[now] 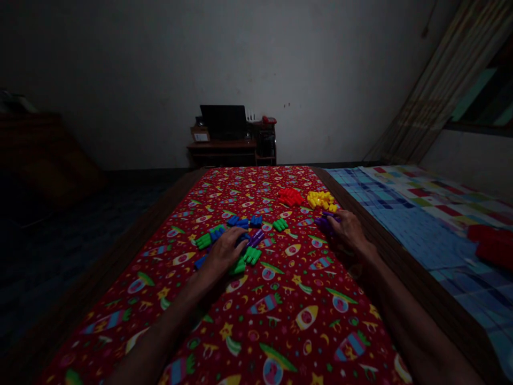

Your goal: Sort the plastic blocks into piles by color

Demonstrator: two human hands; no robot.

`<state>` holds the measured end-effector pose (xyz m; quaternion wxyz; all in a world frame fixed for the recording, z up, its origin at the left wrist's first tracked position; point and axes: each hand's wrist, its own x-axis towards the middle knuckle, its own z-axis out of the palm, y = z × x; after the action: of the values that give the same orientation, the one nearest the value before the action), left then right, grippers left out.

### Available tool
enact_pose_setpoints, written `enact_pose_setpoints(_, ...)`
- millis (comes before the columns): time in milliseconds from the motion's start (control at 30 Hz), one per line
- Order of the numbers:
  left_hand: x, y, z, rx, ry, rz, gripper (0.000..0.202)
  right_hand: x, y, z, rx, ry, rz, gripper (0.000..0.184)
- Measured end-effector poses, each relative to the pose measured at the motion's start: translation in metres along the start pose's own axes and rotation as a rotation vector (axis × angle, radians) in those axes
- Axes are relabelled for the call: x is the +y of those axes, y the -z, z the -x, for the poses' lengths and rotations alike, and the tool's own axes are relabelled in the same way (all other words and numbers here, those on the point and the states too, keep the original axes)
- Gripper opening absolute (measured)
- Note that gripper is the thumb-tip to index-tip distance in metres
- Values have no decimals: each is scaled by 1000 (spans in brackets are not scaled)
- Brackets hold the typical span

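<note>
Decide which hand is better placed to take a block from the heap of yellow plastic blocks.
Probably the right: the right hand lies just beside the heap of yellow plastic blocks; the left hand rests farther off.

Our left hand (224, 251) lies on the scattered blocks (244, 222) at mid-table (280, 321). At 3 o'clock from it, our right hand (348, 230) touches a small pile (324, 222). At 12 o'clock from that pile lie a third pile (291, 197) and a fourth pile (320, 199), perhaps touching. A desk (224, 147) stands behind the table.

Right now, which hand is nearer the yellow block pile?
Right. The right hand sits just in front of the yellow block pile, touching purple blocks; the left hand lies far to its left.
</note>
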<state>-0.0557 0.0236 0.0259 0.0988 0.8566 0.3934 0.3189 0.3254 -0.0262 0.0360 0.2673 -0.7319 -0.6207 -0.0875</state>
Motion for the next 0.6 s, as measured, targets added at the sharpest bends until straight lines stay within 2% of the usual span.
enact_pose_setpoints(100,1,-12,-1,-42,-61,-68,28,16,-6,4,-63,-29,138,31)
enact_pose_setpoints(167,5,-18,-7,-59,-59,-151,27,19,-8,4,-32,-28,150,29)
enact_pose_setpoints(267,11,-24,-18,-90,-17,-258,18,8,-5,1,113,41,67,25)
enact_pose_setpoints(333,15,-24,-23,-107,-25,-265,15,-12,-1,1,135,115,-60,24)
enact_pose_setpoints(400,22,-23,-25,-120,-60,-210,13,-41,1,6,51,196,-237,26)
enact_pose_setpoints(500,40,-20,-21,-153,-126,-59,18,-87,-1,24,-178,359,-503,34)
enact_pose_setpoints(600,57,-19,-16,-194,-177,104,25,-116,-7,40,-358,520,-646,41)
